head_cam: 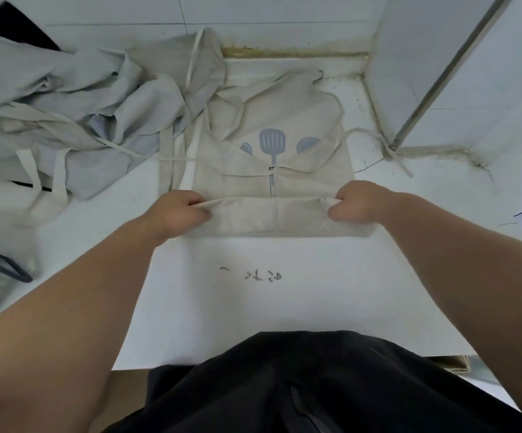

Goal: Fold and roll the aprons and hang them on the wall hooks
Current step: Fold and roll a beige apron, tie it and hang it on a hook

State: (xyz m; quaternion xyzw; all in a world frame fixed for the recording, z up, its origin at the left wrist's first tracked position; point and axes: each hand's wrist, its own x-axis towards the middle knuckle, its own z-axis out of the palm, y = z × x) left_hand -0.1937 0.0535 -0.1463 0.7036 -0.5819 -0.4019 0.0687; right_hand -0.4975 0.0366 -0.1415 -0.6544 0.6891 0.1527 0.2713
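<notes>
A beige apron point(272, 126) with a grey-blue spatula print lies flat on the white table point(272, 301), its straps trailing to both sides. Its near edge is turned over into a low folded band point(272, 217). My left hand point(175, 210) grips the left end of that band with curled fingers. At the right end, my right hand point(356, 203) pinches the band the same way. No wall hooks are in view.
A heap of several grey and beige aprons point(75, 120) with loose straps covers the table's left side. White tiled walls point(284, 14) close off the back and the right corner. Faint writing point(253, 275) marks the table in front of me.
</notes>
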